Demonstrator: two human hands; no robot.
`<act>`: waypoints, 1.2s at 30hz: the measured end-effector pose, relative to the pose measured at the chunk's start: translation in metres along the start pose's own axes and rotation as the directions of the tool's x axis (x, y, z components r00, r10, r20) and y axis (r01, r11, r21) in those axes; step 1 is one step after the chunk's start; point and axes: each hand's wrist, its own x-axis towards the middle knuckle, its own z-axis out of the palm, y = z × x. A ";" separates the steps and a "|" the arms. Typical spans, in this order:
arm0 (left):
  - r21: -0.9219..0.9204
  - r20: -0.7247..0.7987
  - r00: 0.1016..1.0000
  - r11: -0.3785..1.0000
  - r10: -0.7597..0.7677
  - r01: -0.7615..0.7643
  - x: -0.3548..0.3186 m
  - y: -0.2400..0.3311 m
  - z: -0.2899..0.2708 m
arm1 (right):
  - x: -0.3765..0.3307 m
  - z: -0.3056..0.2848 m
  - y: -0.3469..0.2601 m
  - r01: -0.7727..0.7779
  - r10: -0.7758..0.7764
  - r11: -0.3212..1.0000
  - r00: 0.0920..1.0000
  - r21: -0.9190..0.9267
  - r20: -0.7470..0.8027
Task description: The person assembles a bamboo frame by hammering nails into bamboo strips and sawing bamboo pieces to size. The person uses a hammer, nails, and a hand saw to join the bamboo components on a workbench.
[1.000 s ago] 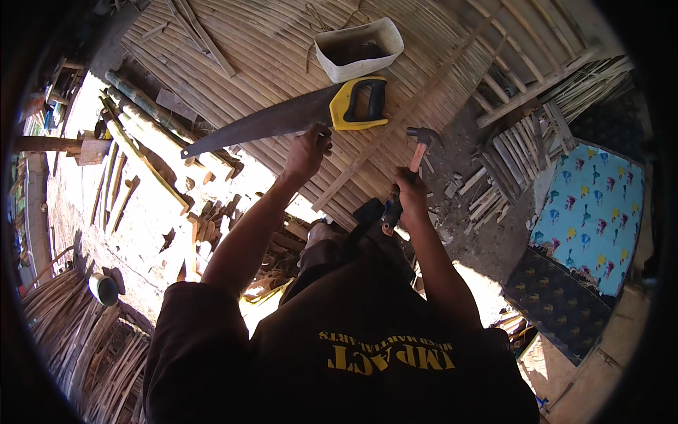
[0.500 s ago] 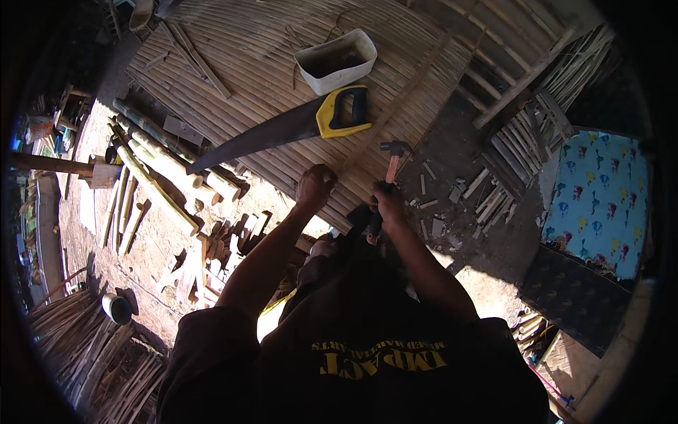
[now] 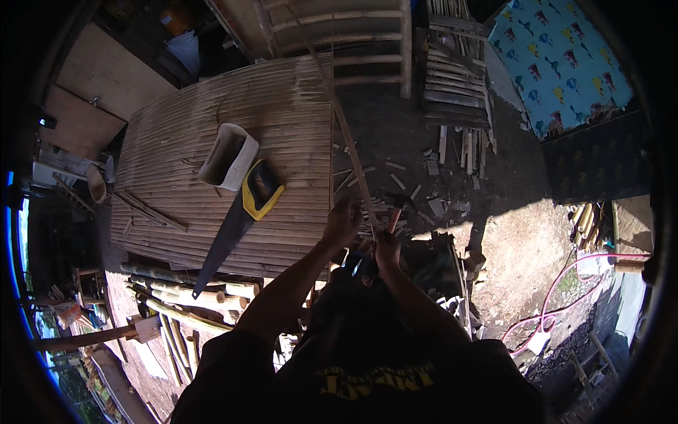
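Observation:
My right hand [image 3: 388, 251] is closed around the handle of a hammer [image 3: 397, 212], its dark head pointing away from me. A long, thin bamboo strip [image 3: 351, 145] runs from the far side down to my right hand's fingers. Whether those fingers also grip it is hard to make out. Just left of the strip, by the platform's right edge, my left hand [image 3: 343, 221] has curled fingers; what they hold, if anything, is hidden. On the slatted bamboo platform [image 3: 282, 162] lies a handsaw [image 3: 233, 230] with a yellow and black handle, touching or close beside a white plastic container [image 3: 229, 157].
Loose strips [image 3: 152, 212] lie on the platform's left part. Bamboo poles [image 3: 187, 300] lie along its near side. Offcuts [image 3: 434, 205] litter the ground to the right, below a stack of slats [image 3: 455, 85]. A pink hose [image 3: 547, 311] curls at the right.
My view has turned to the right. The strip, which lay across the platform, now extends beyond its right edge, and both hands are at that edge. The hammer stays in my right hand.

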 end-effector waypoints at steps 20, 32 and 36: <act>-0.274 0.944 -0.129 0.508 0.302 -0.817 -0.012 0.014 0.108 | -0.148 -0.058 0.071 -0.077 0.101 0.991 0.966 0.109 -0.236; -0.186 0.979 -0.128 0.446 0.158 -0.875 0.031 -0.013 0.133 | -0.107 -0.042 0.078 -0.116 0.110 0.993 0.930 0.004 -0.352; -0.005 1.000 0.001 0.475 0.013 -0.880 0.073 -0.026 0.104 | -0.098 -0.040 0.097 -0.140 0.137 0.990 0.955 0.008 -0.264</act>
